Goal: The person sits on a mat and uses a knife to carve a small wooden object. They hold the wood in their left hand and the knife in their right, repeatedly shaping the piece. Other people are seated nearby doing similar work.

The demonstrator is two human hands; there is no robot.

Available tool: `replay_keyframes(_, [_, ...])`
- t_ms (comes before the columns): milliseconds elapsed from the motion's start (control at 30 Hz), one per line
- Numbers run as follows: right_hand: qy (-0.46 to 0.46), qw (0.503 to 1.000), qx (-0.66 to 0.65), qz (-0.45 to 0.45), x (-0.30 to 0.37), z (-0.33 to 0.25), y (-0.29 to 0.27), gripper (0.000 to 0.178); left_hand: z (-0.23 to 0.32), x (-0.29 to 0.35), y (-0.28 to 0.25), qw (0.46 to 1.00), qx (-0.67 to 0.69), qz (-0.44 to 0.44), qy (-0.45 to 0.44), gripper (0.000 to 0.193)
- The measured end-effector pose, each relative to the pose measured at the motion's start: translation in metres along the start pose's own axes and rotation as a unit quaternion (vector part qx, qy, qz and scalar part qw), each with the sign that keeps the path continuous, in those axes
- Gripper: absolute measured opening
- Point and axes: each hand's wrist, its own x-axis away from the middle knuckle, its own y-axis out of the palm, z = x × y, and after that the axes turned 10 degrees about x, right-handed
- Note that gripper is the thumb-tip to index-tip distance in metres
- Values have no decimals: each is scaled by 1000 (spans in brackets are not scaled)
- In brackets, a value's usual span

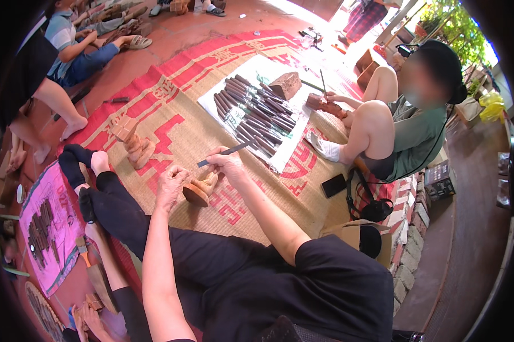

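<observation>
Both forearms extend forward from lower edge. Left hand (170, 183) curled, knuckles up, fingers bent closed. Right hand (225, 163) raised slightly higher, fingers pinched shut.

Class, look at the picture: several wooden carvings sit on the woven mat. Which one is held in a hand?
The carving under the left hand, beside the right hand holding a chisel. The other carving stands alone, untouched.

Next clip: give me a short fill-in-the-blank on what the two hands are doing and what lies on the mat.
1. The left hand steadies a carved piece of ____ on the mat.
2. The right hand holds a slim ____.
3. A row of dark-handled tools lies on a ____ cloth.
4. The woven mat has a ____ pattern.

Missing words: wood; chisel; white; red
</observation>
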Motion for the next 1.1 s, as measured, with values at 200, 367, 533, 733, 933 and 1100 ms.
replay_keyframes(200, [-5, 999, 41, 10, -7, 23, -4, 12, -12, -5, -9, 992, -117, 57, 2, 29])
replay_keyframes(367, [-25, 995, 91, 7, 2, 23, 1, 11, -18, -2, -1, 961, -187, 132, 158, 29])
replay_keyframes(533, [-46, 992, 115, 25, 2, 35, -1, 8, -14, 1, -8, 976, -210, 41, 38, 27])
replay_keyframes(733, [-19, 991, 133, 25, 6, 41, 0, 7, -4, 3, -7, 978, -199, 49, -27, 25])
replay_keyframes(933, [-22, 990, 136, 12, 10, 45, 7, 10, -13, 1, -9, 982, -161, 94, 21, 10])
replay_keyframes(1100, [-17, 987, 160, 7, 11, 51, 6, 8, -16, 1, -10, 989, -124, 80, -8, 3])
